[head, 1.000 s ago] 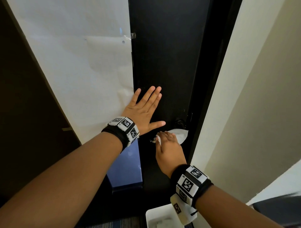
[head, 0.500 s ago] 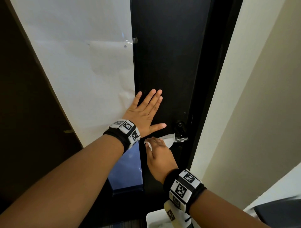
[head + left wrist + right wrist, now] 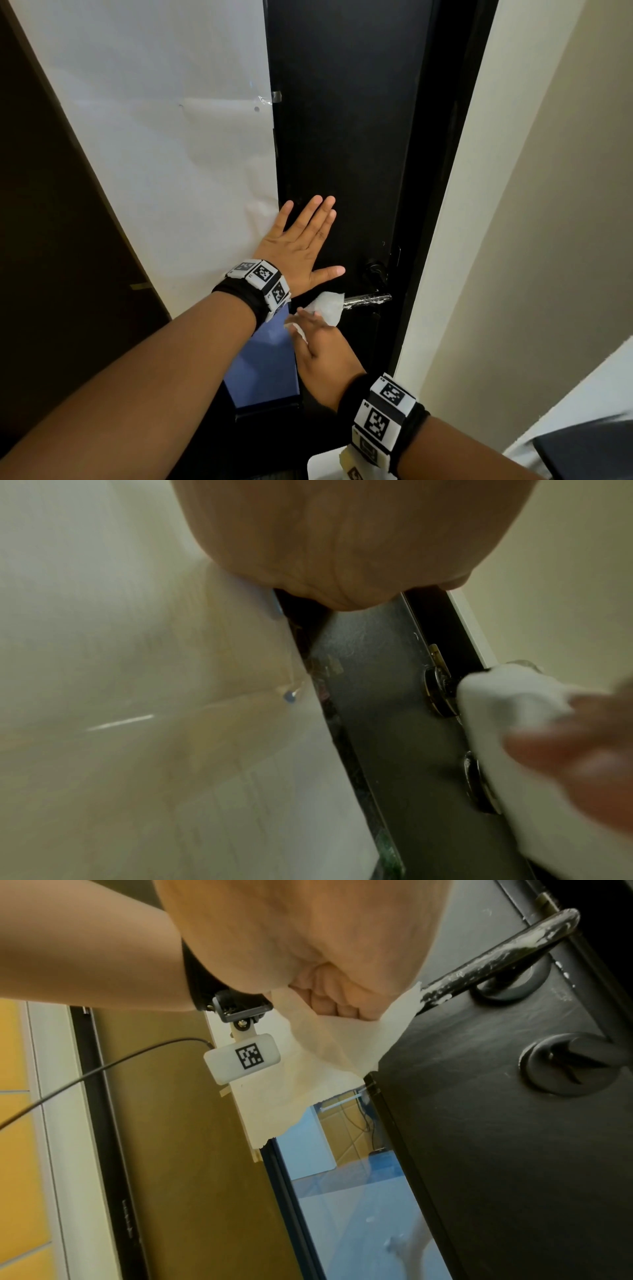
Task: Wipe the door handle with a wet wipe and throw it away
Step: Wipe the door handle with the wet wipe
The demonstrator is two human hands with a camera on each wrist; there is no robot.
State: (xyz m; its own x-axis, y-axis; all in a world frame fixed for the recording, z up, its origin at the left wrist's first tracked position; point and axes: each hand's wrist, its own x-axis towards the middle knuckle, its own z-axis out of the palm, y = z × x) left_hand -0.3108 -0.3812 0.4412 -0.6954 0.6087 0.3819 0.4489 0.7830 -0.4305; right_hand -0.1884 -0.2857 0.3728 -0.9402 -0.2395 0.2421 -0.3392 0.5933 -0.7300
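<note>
L hand [image 3: 297,248] lies flat w/ fingers straight on the black door [image 3: 346,137], just above the handle. R hand [image 3: 322,353] has fingers curled round the wet wipe [image 3: 327,306], wrapped on the near-left end of the door handle [image 3: 368,299]; handle's right part shows bare.

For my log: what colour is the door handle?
Black with whitish flecks, clearest in the right wrist view: door handle.

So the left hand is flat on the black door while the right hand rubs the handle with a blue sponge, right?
Not quite: the right hand grips a white wet wipe, not a blue sponge, at the free end of the door handle. The head view shows it. The left hand is indeed flat on the black door.
</note>
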